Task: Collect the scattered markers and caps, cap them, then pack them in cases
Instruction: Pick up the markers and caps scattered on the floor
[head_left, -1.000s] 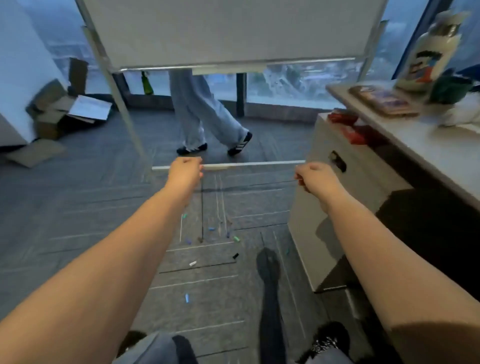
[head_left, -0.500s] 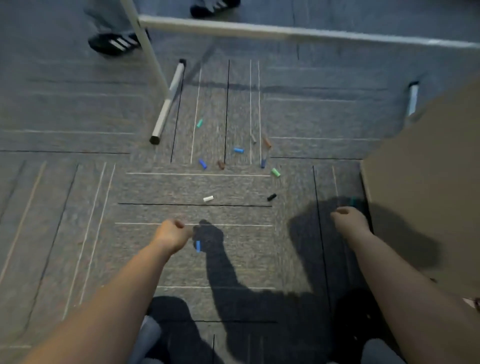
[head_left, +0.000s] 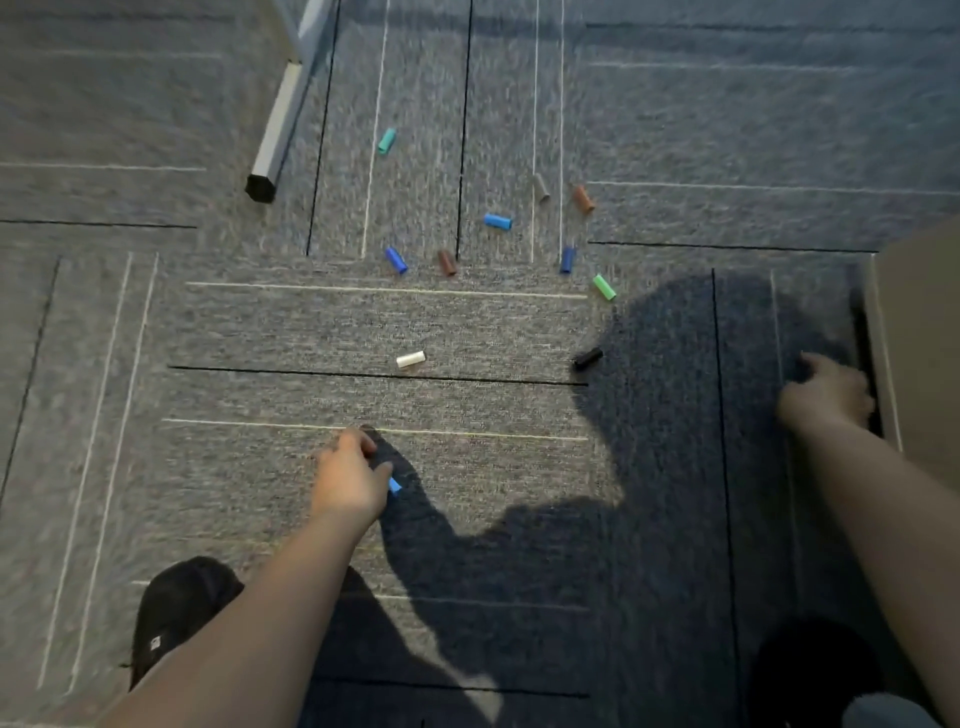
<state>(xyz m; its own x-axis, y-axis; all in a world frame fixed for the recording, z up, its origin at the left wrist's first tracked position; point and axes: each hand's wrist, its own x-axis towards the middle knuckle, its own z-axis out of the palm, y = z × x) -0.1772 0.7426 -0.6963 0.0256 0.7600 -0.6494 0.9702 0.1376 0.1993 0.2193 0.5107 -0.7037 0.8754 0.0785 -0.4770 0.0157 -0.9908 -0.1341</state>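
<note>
A: What fills the view?

B: Grey carpet (head_left: 260, 322) seen from above; a pale cabinet (head_left: 924, 338) at the right edge; the foot of a whiteboard stand (head_left: 275, 124) far left; a dark shoe (head_left: 176, 613) near left.

A: And the hands?

B: The left hand (head_left: 348, 480) reaches down at near centre, fingers bent, its thumb tip against a light blue cap (head_left: 395, 486); I cannot tell whether it has pinched the cap. The right hand (head_left: 826, 397) sits in shadow by the cabinet's base, blurred; its grip cannot be told.

A: Where are the other caps?

B: Scattered farther out; a white cap (head_left: 410, 359) and a black cap (head_left: 588, 358) in the middle; a green cap (head_left: 604, 287), blue, brown, grey and a teal cap (head_left: 386, 141) beyond. No markers or cases are visible.

A: Which step is this?

B: Probably the start of collecting; next the thumb and forefinger need to close on the small cap and lift it without rolling it.

A: What changed in half a second?

B: The left hand was a fist just left of that cap; the view has dropped closer; a passer-by's shoes have left the far edge.
</note>
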